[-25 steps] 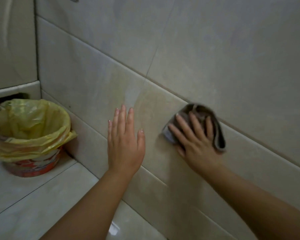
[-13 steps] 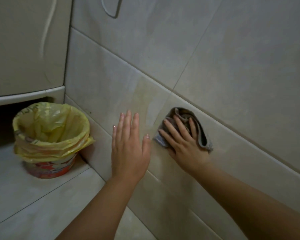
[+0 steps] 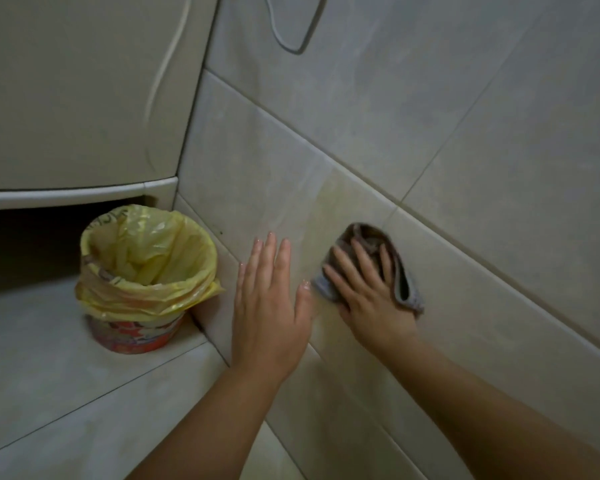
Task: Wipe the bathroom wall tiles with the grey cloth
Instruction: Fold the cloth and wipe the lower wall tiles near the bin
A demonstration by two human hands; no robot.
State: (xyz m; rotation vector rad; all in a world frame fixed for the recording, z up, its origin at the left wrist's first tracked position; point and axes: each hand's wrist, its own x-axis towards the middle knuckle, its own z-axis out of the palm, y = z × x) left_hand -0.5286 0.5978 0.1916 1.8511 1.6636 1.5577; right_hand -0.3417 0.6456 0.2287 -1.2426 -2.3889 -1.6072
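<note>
R hand flat, pressing grey cloth on wall tiles, centre-right frame; L hand flat, empty. Keep even pressure, overlap strokes.

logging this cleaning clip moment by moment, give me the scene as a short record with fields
setting: bathroom corner, wall tiles meeting the floor
left hand: flat on the wall, fingers straight, holds nothing
right hand: fingers spread, pressing the grey cloth against the wall
cloth state: bunched, beside the left hand's thumb
tile mark: yellowish patch above the hands
bin: small, red-patterned, lined with a yellow bag, on the floor left of the hands
</note>
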